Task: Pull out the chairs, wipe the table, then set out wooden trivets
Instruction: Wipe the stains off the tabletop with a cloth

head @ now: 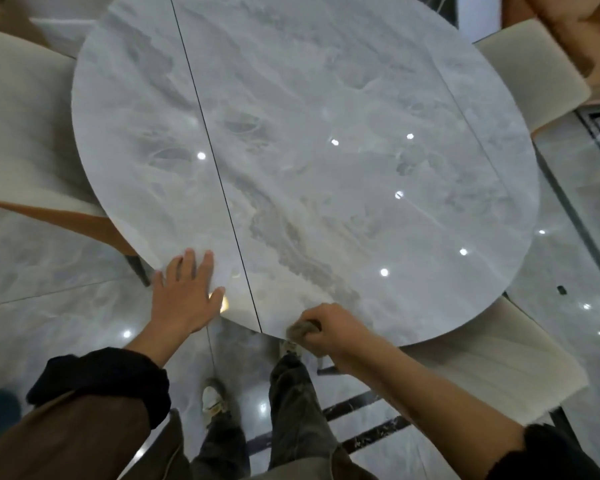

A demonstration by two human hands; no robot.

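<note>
A: Starting at the left of the frame, a cream chair (21, 133) sits angled at the table's left rim, its seat partly tucked under the top

B: And the table (309, 150) itself?

A: Round, grey marble pattern, glossy, with ceiling lights reflected as white dots. A thin dark seam runs from the top of the frame down and slightly rightward to the near rim at bottom centre, so that's the line to read its direction by

B: Where's the left hand (184, 299)?

A: Lower left of centre, lying palm-down on the near rim, just left of that seam. Fingers straight and a little spread, pointing toward the upper part of the frame, thumb out to the right. It grips nothing

B: And the right hand (329, 330)?

A: Just right of the seam's lower end, at the near edge. Fingers curled tight into a fist around a small grey cloth (302, 330), bunched up, a tuft poking out on the left side of the fist and touching the tabletop

B: Anything on the top besides that?

A: Only the hands and the cloth. Further right, a second cream chair (499, 375) at lower right, and a third chair (520, 71) at upper right, both close to the rim. Below, the person's shoes stand on the polished tile floor (49, 271)
</note>
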